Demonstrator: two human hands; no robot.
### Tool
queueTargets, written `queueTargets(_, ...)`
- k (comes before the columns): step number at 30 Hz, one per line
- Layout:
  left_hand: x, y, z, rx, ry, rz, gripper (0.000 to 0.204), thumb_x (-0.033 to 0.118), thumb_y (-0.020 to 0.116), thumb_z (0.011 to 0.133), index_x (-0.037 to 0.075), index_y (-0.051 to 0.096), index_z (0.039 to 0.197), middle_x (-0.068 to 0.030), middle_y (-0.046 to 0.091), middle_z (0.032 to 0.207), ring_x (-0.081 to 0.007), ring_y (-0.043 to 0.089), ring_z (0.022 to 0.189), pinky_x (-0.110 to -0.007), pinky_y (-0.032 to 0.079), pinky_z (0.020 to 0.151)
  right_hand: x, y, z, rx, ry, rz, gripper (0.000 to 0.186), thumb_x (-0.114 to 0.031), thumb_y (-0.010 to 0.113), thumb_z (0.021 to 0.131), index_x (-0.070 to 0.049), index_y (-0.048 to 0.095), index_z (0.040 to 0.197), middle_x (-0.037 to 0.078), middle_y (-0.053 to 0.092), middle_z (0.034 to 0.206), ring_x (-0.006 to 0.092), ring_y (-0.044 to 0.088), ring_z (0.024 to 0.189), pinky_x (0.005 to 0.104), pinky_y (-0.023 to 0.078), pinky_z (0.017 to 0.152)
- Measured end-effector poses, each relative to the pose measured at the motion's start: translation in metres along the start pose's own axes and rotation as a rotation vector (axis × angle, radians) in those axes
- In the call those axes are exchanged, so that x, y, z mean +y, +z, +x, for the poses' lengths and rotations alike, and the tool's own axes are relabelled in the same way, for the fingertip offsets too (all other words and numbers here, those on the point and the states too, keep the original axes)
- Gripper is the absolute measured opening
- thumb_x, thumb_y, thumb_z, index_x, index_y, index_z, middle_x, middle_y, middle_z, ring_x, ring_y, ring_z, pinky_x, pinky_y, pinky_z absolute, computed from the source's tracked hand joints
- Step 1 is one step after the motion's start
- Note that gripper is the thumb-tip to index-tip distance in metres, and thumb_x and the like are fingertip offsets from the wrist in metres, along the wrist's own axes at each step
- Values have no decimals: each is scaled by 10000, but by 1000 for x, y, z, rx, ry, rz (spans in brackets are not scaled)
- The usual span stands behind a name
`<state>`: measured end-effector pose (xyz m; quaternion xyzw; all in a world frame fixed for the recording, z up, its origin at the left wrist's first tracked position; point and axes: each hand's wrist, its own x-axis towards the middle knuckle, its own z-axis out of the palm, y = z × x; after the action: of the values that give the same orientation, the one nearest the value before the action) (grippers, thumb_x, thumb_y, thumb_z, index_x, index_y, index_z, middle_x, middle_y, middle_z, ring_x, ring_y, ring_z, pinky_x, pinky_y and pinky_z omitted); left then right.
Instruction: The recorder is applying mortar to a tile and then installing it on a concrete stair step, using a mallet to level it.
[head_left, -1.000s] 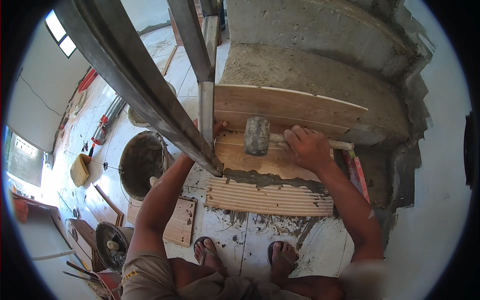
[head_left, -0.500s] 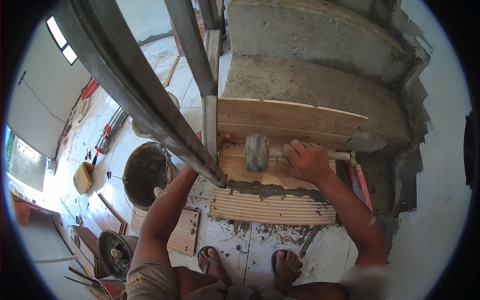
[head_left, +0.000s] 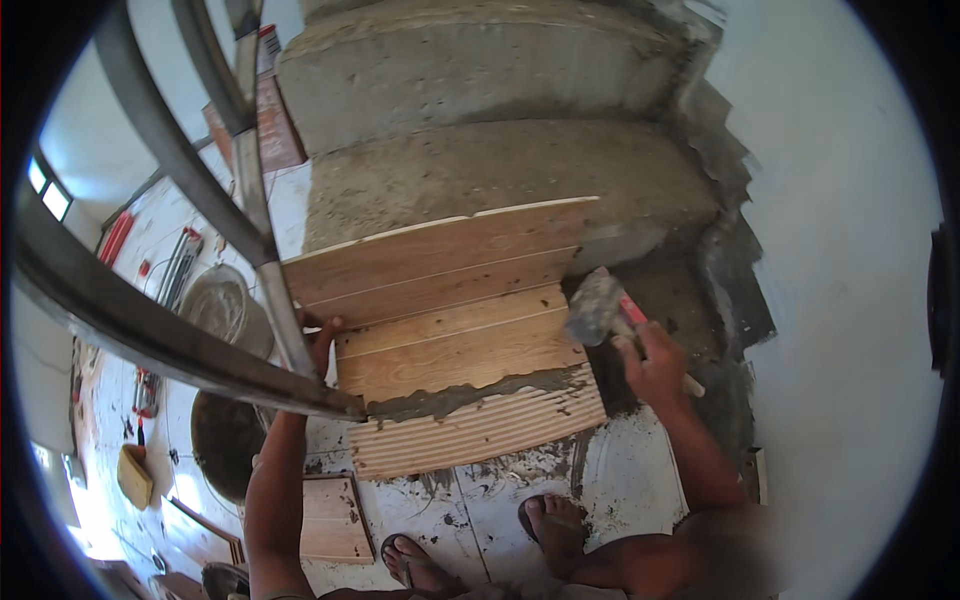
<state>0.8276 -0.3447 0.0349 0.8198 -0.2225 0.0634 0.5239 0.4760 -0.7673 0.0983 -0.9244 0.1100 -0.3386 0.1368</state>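
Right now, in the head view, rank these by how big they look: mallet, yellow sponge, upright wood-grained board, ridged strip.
1. Upright wood-grained board
2. Ridged strip
3. Mallet, partly covered by the right hand
4. Yellow sponge, off on the floor

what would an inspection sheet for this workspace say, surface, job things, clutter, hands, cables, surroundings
Surface: white tiled floor, dirt-smeared near the feet.
Job's things: flat board, upright board behind it, ribbed board in front, mortar between flat and ribbed; mallet.
Clutter: dark bucket, yellow sponge and loose board on the left.
Hands: right hand grips the mallet; left hand at the boards' left end, beside metal railing.
Cables: none clearly seen.
Surroundings: bare concrete steps, white wall on the right.
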Motion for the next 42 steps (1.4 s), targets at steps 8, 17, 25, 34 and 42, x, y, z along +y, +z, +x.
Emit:
queueTargets(8,17,0,2,-11,-52,-118,311,218,786,952,13,574,1050,-53,593,872,-118,600,693,-276,512,578,108,-40,-21,-136,585,-355,344,-317,681,974,15,694,1062,254,692,1053,457,673,944,513,529,818)
queueTargets(17,26,-4,0,-44,-81,-104,324,304,776,957,51,588,1033,-9,580,885,-99,615,737,-255,518,575,42,-4,69,76,203,218,312,-222,739,928,4,692,1138,163,677,1004,330,685,956,405,541,843)
queueTargets(25,29,-3,1,-53,-101,-88,322,296,781,952,51,591,1038,-18,577,882,-135,667,782,-256,538,583,1,31,139,7,132,543,369,-262,750,937,28,678,1153,155,672,978,267,669,908,381,526,820)
queueTargets(34,30,1,-1,-41,-110,-121,298,276,770,959,58,573,1009,-15,569,904,-123,644,763,-263,544,594,1,38,149,16,244,564,318,-274,711,960,38,655,975,151,643,889,245,602,830,374,471,763)
queueTargets(42,17,-5,0,-33,-115,-129,292,281,779,954,81,571,995,15,557,897,-105,637,772,-246,479,563,1,43,150,22,265,648,321,-280,702,965,35,643,963,133,611,844,208,555,801,362,455,741)
